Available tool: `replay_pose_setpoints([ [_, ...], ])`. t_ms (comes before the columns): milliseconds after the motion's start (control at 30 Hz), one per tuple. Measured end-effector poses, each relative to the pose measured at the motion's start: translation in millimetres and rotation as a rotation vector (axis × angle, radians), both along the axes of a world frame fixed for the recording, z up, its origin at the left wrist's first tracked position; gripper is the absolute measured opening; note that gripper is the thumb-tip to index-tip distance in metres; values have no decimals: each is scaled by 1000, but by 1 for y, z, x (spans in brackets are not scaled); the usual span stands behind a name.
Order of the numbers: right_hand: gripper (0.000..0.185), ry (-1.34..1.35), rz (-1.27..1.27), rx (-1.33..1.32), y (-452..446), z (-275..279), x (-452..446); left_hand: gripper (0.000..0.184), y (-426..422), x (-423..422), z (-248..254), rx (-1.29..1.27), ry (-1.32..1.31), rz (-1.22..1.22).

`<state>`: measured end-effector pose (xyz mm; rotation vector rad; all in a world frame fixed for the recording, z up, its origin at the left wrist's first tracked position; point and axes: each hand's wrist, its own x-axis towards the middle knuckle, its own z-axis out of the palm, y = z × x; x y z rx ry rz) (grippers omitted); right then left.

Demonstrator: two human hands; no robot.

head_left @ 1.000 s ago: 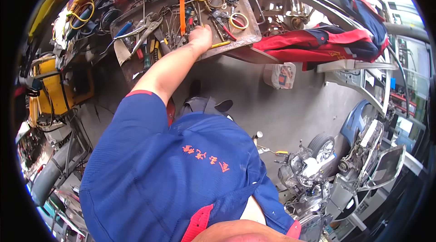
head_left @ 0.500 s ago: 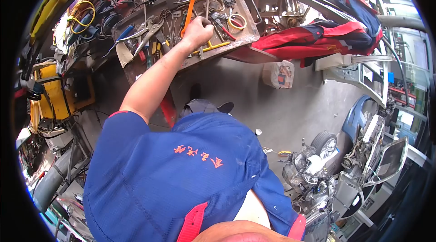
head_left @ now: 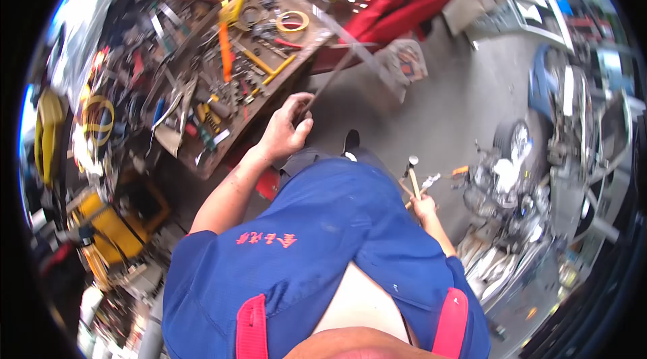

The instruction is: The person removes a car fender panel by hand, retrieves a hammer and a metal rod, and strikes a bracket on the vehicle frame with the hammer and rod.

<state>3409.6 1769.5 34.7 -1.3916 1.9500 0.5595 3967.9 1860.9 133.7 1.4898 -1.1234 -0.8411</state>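
My left hand (head_left: 286, 126) is in front of the workbench's edge, closed around a long, thin metal rod (head_left: 328, 82). The rod slants up and to the right and is blurred. Low on the right, my right hand (head_left: 424, 207) grips a hammer (head_left: 414, 179) by its pale handle, head upward. On the worn metal tray (head_left: 306, 49) near my left hand lie a roll of yellow tape (head_left: 292, 21), a yellow T-shaped tool (head_left: 259, 62), an orange-handled tool (head_left: 225, 52) and several small metal parts.
Pliers and other hand tools crowd the bench's left side. A red and dark jacket (head_left: 411, 5) hangs at the back right. A whitish container (head_left: 403, 62) stands on the floor. Engine parts (head_left: 492, 180), a wheel (head_left: 517, 140) and car panels lie to the right.
My left hand has come off the tray toward my body, bringing the thin rod. My right hand and most of the hammer have come into view. The camera has turned.
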Motion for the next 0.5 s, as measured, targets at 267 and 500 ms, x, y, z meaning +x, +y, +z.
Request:
replay_pose_setpoints([
  [267,44,20,-97,105,0,13,-45,21,-152,-115,32,-109,-136,-385],
  [500,51,-100,-312,43,-25,-45,-153,16,-265,-223,-11,-11,-38,-331],
])
